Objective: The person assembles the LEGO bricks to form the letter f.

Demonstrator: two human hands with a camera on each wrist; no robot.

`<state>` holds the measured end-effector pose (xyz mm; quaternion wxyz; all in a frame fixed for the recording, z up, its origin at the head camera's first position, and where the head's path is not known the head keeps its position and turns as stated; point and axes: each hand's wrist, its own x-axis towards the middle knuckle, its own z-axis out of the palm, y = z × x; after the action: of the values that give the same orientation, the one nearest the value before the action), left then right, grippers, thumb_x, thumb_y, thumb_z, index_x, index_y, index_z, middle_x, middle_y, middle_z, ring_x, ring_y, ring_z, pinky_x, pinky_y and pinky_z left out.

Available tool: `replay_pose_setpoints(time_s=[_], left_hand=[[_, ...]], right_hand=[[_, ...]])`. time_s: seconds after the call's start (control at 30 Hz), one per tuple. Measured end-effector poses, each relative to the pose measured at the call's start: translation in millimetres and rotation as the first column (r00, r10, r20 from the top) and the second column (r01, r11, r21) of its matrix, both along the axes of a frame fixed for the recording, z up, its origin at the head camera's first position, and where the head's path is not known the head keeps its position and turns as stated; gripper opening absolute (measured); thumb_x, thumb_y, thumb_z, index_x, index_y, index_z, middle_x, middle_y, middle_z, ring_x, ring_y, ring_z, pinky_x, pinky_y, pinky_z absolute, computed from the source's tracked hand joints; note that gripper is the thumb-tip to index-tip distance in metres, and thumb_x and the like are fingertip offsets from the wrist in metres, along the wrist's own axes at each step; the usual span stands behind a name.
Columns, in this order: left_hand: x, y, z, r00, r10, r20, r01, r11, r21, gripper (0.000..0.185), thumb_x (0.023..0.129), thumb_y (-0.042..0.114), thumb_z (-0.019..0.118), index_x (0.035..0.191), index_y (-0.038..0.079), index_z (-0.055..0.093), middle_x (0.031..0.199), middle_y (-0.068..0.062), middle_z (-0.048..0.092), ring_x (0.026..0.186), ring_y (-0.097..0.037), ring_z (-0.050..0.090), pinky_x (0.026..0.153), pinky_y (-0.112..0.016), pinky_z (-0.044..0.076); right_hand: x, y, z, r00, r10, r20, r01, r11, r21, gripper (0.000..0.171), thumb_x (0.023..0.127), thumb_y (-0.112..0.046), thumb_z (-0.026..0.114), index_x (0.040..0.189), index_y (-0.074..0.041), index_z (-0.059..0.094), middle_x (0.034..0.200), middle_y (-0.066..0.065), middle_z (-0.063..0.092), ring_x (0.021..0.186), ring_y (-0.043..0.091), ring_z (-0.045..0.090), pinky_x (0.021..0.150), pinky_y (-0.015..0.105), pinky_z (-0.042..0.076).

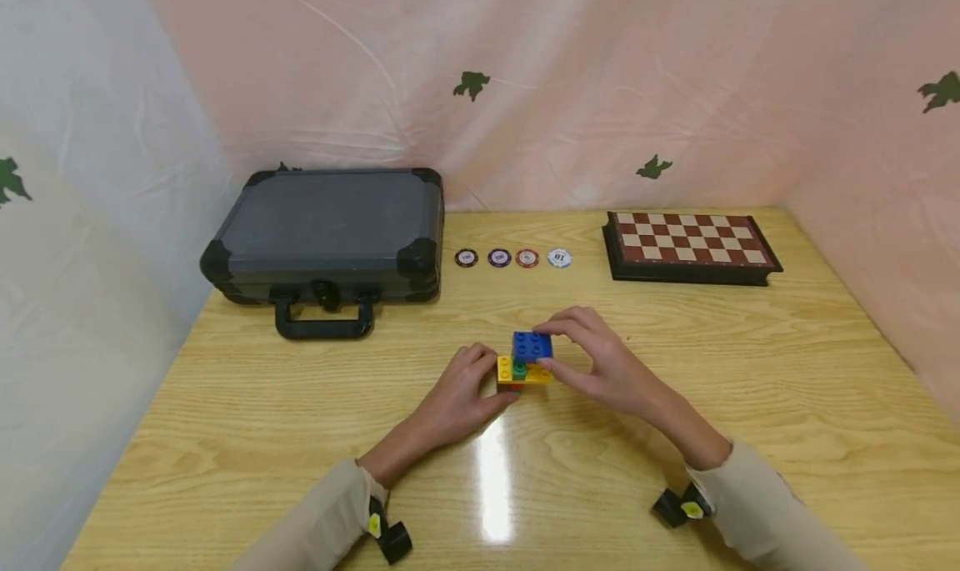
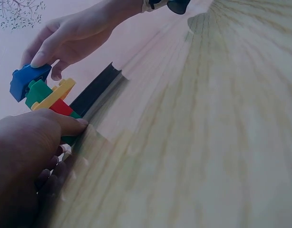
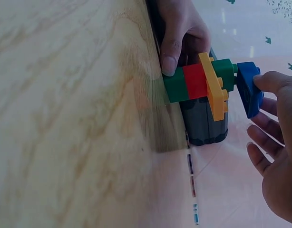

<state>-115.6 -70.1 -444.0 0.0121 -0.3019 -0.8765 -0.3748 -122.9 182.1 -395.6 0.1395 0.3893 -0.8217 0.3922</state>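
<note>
A small stack of toy building bricks stands on the table, seen side-on in the right wrist view. Its bottom brick is green (image 3: 176,90), then come a red brick (image 3: 194,81), a thin yellow plate (image 3: 213,92) and another green brick (image 3: 224,73). My left hand (image 1: 459,398) holds the stack low down, thumb against the bottom green brick. Between thumb and fingers of my right hand (image 1: 603,361) is a blue brick (image 1: 532,348), tilted right at the studs of the upper green brick. The left wrist view also shows this blue brick (image 2: 29,80) at the stack's top.
A grey hard case (image 1: 330,221) with black corners lies at the back left, its handle (image 1: 324,328) toward me. Several poker chips (image 1: 527,258) form a row behind the stack. A checkered game board (image 1: 692,242) lies at the back right, near the cloth backdrop.
</note>
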Motion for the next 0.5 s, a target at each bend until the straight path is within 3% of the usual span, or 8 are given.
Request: replay_pose_setpoints(time_s=[0.2, 0.5], left_hand=[[0.4, -0.3, 0.1, 1.000, 0.000, 0.007, 0.000, 1.000, -0.003, 0.036, 0.090, 0.025, 0.083, 0.117, 0.005, 0.069, 0.113, -0.006, 0.061, 0.100, -0.021, 0.053, 0.085, -0.039, 0.047], [0.2, -0.2, 0.0, 1.000, 0.003, 0.008, -0.003, 1.000, -0.003, 0.036, 0.090, 0.025, 0.084, 0.117, 0.005, 0.069, 0.113, -0.005, 0.061, 0.101, -0.021, 0.053, 0.086, -0.039, 0.047]], right_hand=[[0.6, 1.5, -3.2, 1.000, 0.027, 0.008, -0.027, 1.000, 0.001, 0.046, 0.085, 0.002, 0.081, 0.128, -0.007, 0.067, 0.123, 0.004, 0.062, 0.114, 0.022, 0.055, 0.097, 0.029, 0.045], [2.0, 3.5, -2.7, 0.998, 0.064, 0.021, -0.064, 0.998, 0.023, 0.045, 0.086, 0.002, 0.081, 0.128, -0.007, 0.066, 0.123, 0.004, 0.066, 0.112, 0.022, 0.060, 0.090, 0.043, 0.053]])
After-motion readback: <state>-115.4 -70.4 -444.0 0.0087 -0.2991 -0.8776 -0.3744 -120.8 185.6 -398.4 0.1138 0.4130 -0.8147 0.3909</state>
